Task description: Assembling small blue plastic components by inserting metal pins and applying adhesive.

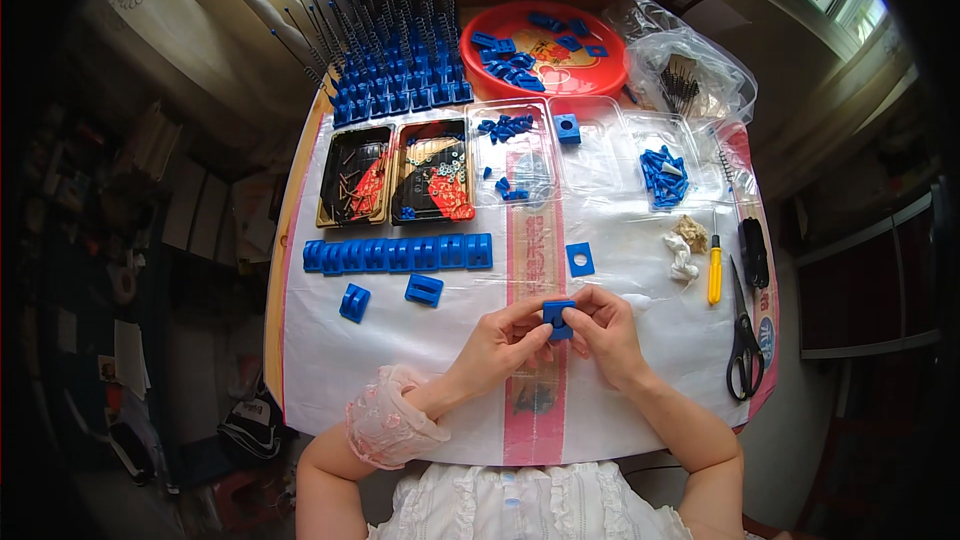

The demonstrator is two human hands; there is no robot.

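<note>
Above the near middle of the table, my left hand (503, 342) and my right hand (610, 338) pinch a small blue plastic piece (558, 318) between thumbs and fingertips. Its underside is hidden by my fingers. Just beyond it lies a flat blue square plate (573, 271) with a round hole. Over to the left, several blue curved plastic blocks (397, 255) stand side by side in a row. Two similar pieces, one loose block (354, 303) and another block (424, 290), rest nearer to me.
Black trays (324, 202) hold screws and small metal parts. Clear trays (628, 175) contain blue pieces. Behind stand a red basin (612, 65) and blue assemblies (400, 90) with upright springs. A yellow screwdriver (715, 275) and black scissors (744, 355) lie at right.
</note>
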